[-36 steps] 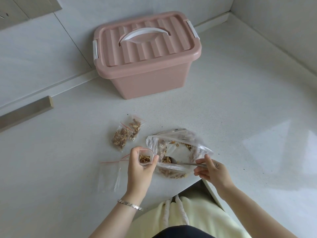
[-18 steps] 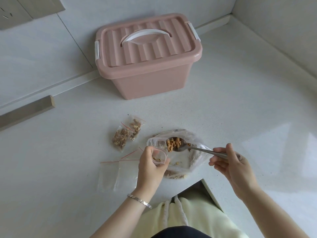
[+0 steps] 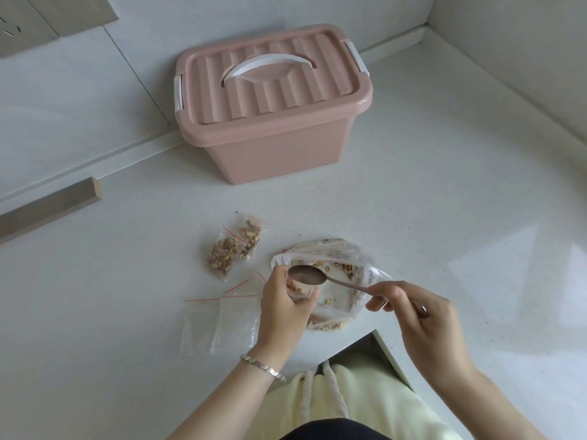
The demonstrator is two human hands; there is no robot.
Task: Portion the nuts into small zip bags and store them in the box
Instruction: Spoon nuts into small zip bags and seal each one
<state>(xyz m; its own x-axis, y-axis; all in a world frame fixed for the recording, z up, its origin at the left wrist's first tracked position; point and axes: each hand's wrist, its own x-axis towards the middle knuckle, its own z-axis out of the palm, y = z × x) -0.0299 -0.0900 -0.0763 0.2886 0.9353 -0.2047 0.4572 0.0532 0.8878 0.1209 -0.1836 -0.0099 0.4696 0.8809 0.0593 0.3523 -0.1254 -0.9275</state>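
Head view: left fingers (image 3: 277, 276) curl round small bag (image 3: 298, 289); right fingers (image 3: 386, 292) pinch spoon (image 3: 306, 276); closed box (image 3: 270, 103) behind; filled bags (image 3: 225, 252) beside.

Nothing readable here, honestly. The only thing that might be print is a dark strip along the far edge of the big crinkled clear plastic bag (image 3: 336, 249), just right of centre in the frame, and it's way too blurry to make out a single letter or number.
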